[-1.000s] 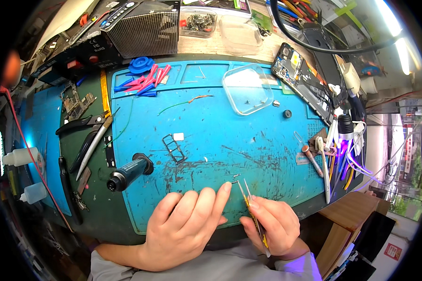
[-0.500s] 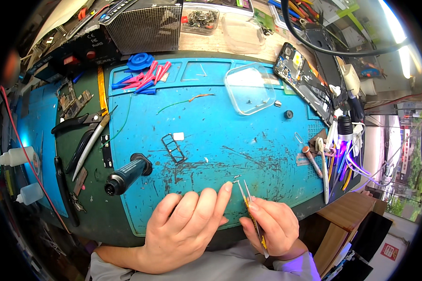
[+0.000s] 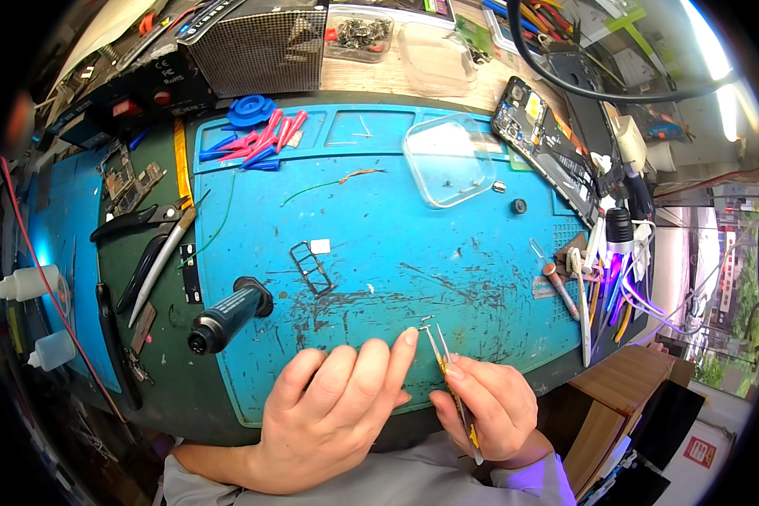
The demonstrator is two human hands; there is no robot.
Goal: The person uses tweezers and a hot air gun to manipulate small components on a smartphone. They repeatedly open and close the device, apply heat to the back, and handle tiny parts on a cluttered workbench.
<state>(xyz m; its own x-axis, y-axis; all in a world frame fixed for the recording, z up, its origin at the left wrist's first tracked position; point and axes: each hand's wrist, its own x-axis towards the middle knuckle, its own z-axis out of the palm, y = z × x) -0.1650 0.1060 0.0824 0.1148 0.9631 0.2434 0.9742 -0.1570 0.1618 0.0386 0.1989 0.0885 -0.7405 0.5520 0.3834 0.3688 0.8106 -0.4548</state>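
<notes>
My right hand (image 3: 496,406) grips a pair of tweezers (image 3: 458,400) with yellow marks, their two tips slightly apart. A tiny metal piece (image 3: 425,328) lies by the tweezer tips, too small to make out further. My left hand (image 3: 333,413) is over the near edge of the blue mat (image 3: 447,253), index finger reaching forward and thumb apart from it. That fingertip is right beside the tiny piece; whether it touches is unclear. Farther off on the mat are a dark card-tray frame (image 3: 313,268) and a small white square (image 3: 320,246).
At left stands a dark cylindrical tool (image 3: 232,314); beyond it lie cutting pliers (image 3: 148,221). Pink and blue cone tips (image 3: 261,143) fill a far mat compartment. A clear plastic lid (image 3: 449,160) and an opened phone (image 3: 546,152) lie at far right, with cables (image 3: 620,278) nearer.
Hardly anything differs. Both hands and the tweezers hold nearly the same place beside the tiny piece.
</notes>
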